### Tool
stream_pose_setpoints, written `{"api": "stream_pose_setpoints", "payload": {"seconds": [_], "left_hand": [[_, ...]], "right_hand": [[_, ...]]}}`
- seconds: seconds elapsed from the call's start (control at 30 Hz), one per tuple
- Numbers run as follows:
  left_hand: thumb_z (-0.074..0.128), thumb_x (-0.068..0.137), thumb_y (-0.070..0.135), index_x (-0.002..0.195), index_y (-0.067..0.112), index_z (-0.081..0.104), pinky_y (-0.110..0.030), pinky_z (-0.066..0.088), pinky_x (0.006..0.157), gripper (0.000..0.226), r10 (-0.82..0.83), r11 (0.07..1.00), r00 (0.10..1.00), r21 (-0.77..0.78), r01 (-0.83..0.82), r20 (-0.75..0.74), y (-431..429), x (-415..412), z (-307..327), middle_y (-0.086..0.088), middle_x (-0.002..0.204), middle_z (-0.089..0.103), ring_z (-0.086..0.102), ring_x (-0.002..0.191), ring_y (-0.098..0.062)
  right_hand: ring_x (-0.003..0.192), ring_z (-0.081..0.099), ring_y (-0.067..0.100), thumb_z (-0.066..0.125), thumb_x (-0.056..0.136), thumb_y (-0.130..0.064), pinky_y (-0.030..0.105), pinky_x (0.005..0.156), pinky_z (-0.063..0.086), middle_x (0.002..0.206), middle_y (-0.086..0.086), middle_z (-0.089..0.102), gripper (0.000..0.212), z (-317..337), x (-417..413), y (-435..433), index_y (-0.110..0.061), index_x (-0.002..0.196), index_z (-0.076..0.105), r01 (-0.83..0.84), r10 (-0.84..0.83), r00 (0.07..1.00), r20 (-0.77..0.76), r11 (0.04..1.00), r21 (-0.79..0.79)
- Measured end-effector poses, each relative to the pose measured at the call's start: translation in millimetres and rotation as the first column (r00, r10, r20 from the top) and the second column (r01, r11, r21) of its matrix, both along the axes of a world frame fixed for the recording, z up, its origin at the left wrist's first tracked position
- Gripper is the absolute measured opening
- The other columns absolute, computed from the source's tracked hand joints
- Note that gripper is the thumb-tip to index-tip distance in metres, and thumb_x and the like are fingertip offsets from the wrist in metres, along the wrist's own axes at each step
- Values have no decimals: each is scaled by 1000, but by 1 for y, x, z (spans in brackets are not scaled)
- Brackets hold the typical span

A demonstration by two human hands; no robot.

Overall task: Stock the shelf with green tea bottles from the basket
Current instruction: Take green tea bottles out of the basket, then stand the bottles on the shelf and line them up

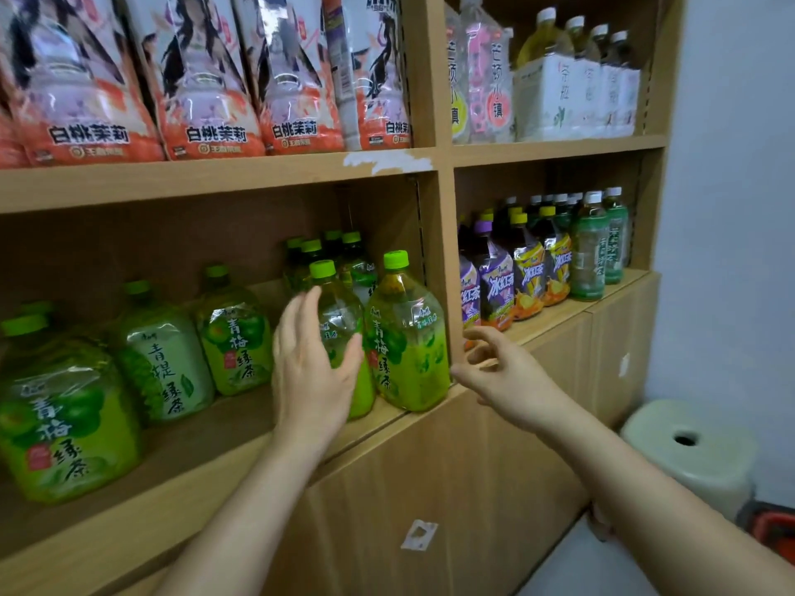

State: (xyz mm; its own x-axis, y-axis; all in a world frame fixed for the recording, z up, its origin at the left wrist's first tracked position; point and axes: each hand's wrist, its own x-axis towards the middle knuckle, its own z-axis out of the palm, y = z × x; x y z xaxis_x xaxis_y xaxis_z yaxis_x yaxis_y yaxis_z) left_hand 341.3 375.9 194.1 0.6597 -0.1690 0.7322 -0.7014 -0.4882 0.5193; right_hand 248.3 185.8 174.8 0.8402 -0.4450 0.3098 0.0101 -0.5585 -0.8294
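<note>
Left hand (316,363) open, fingers spread, palm just in front of an upright green tea bottle (340,320) at the near edge of the shelf (241,428); contact unclear, no closed grip. Right hand (501,372) empty, loosely curled, right of the end bottle (406,337) by the divider (443,273). Left is nearer. Open room lies left along the shelf; basket (774,531) barely visible, far right.
</note>
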Motion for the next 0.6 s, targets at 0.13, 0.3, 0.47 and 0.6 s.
{"api": "stream_pose_setpoints", "payload": {"seconds": [0.13,0.3,0.47,0.6], "left_hand": [[58,91,15,133,18,51,-20,48,89,42,-277,958,948,-37,286,155,-17,-50,-5,3,121,55,54,106,-2],[56,89,20,105,20,71,-19,51,65,22,-564,822,821,-34,568,87,-63,-104,-14,11,88,68,62,77,0],[58,86,18,94,20,74,-3,31,59,17,-712,698,702,77,712,-38,-115,-169,-39,16,72,61,46,57,17],[58,87,14,96,16,74,2,32,64,18,-784,578,598,155,801,-165,-161,-215,-59,15,72,64,54,65,11]], "right_hand": [[68,62,12,66,87,-24,31,73,52,75,0,68,18,13,-73,-30,-25,104,66,-71,55,995,-83,979,-193],[76,63,9,64,87,-30,27,77,50,78,-5,68,11,19,-158,-66,-36,96,65,10,-115,968,-224,907,-422],[69,60,-2,61,89,-36,16,63,47,71,-28,63,6,-8,-258,-107,-38,94,62,52,-250,889,-383,887,-458],[72,62,-7,67,86,-31,12,65,46,74,-24,67,3,-44,-331,-137,-33,89,67,227,-379,846,-374,892,-391]]}}
